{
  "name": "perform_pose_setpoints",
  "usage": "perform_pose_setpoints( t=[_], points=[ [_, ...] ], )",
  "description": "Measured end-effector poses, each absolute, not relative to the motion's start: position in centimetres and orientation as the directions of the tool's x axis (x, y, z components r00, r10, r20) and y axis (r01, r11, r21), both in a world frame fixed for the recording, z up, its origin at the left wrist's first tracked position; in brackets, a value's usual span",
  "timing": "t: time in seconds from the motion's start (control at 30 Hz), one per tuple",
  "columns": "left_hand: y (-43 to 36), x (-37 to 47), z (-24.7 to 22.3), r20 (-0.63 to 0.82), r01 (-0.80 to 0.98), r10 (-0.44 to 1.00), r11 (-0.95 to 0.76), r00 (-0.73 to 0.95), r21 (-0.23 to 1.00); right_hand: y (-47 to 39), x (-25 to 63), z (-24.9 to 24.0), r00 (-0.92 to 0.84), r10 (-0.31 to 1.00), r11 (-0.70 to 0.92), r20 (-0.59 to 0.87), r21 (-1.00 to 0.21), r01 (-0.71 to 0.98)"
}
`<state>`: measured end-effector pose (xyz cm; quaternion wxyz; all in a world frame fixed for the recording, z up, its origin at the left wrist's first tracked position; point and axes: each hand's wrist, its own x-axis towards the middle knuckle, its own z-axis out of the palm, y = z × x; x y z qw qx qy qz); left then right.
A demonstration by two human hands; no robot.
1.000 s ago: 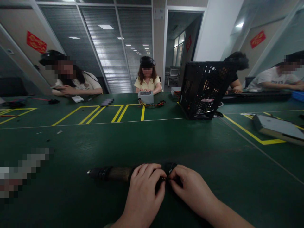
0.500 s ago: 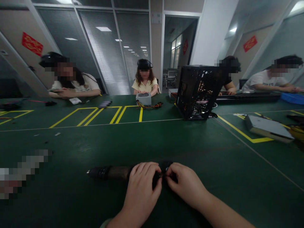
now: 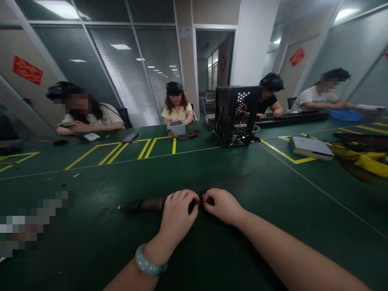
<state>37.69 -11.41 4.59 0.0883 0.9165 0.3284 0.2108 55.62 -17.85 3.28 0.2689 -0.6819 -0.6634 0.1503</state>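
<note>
The left hand (image 3: 178, 212) is curling over a dark tool (image 3: 153, 204) lying on the green tabletop (image 3: 91, 242); I can't tell whether it's gripping. Just beside, the right hand (image 3: 222, 207) is pinching its fingertips together. Beyond, a black computer case (image 3: 232, 117) is standing near a seated person in yellow (image 3: 182, 113).

The left hand (image 3: 178, 210) lay over a dark cylindrical tool (image 3: 153, 204) whose metal tip pointed left, and the right hand (image 3: 222, 205) pinched at something small just beside the left fingertips, too hidden to name. A pale green bangle (image 3: 149, 263) circled the left wrist. Farther back on the green table (image 3: 136, 178) stood a black computer case (image 3: 238, 115), between a grey box with coloured wires (image 3: 176, 128) and a flat grey box (image 3: 309, 148)
</note>
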Motion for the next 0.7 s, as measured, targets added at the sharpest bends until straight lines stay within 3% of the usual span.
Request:
perform_pose_setpoints(
  t=[0.33,0.7],
  points=[
    [-11.39,37.75,4.38,0.317,0.565,0.612,-0.791,0.725,0.234,-17.93,55.94,2.78,0.033,0.971,0.109,0.235,-0.567,0.817],
    [-11.03,37.81,3.78,0.318,0.574,0.622,-0.783,0.716,0.239,-17.66,56.18,2.51,0.029,0.977,0.103,0.210,-0.588,0.802]
  ],
)
